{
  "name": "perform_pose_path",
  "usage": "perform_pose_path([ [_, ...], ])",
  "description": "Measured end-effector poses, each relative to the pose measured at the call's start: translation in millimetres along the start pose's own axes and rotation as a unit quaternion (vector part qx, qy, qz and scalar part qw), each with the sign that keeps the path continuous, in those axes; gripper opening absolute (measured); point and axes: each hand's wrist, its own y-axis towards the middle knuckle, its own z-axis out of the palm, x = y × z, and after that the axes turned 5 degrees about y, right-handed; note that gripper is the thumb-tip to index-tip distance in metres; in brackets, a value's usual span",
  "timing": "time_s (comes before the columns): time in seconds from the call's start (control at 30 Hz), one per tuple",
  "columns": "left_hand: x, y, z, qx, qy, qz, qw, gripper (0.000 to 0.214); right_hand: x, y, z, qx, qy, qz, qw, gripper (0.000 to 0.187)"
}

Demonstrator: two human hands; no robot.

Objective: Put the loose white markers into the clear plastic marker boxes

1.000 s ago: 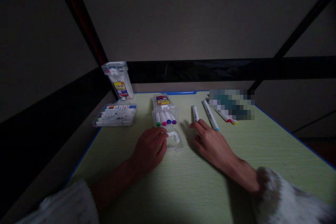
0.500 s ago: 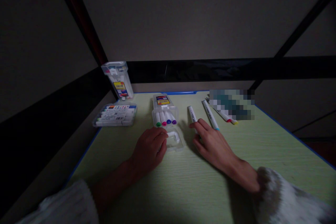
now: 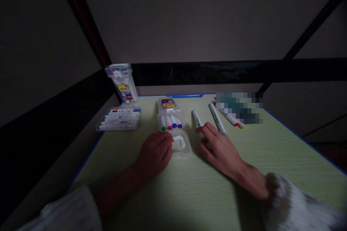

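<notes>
My left hand is closed, with its fingertips at the left edge of the clear plastic lid. The lid lies open in front of a clear marker case. Inside that case are several white markers, their green, pink, blue and purple ends facing me. Over on the right, my right hand has its curled fingers at the near end of a white marker lying on the table. Those fingers partly hide the marker's near end. Just right of it lies another white marker with a light blue end.
A closed marker case lies at the left, and another case stands upright behind it. Two markers with red and yellow ends lie at the right, beside a blurred-out patch. The pale green table has blue edges, with a wall behind.
The far end of the marker under my right hand has shifted slightly left. My left hand stays at the lid, which has barely moved.
</notes>
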Motion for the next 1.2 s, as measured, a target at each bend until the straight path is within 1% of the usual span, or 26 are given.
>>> perform_pose_path([
  [0.23,0.2,-1.1,1.7,0.000,-0.002,-0.003,1.000,0.015,0.9,-0.2,-0.3,-0.019,0.008,-0.008,1.000,0.024],
  [0.5,0.9,-1.1,1.1,0.001,-0.004,-0.002,1.000,0.014,1.8,-0.5,-1.5,-0.027,0.025,-0.018,0.999,0.021],
  [0.77,0.3,-1.1,0.1,-0.002,-0.007,-0.007,1.000,0.015,3.9,-1.5,-2.5,-0.054,0.035,-0.024,0.998,0.018],
  [1.0,1.0,-0.8,1.1,-0.010,-0.009,-0.001,1.000,0.015,5.2,-2.3,-2.0,-0.089,0.049,-0.058,0.993,0.014],
  [1.1,-0.2,-0.8,0.1,-0.017,-0.016,0.003,1.000,0.016,6.4,-3.4,-2.5,-0.091,0.053,-0.068,0.992,0.013],
  [1.2,-5.5,-1.4,-5.3,-0.017,-0.020,0.008,1.000,0.018,9.4,-5.4,-4.6,-0.085,0.051,-0.070,0.993,0.014],
])
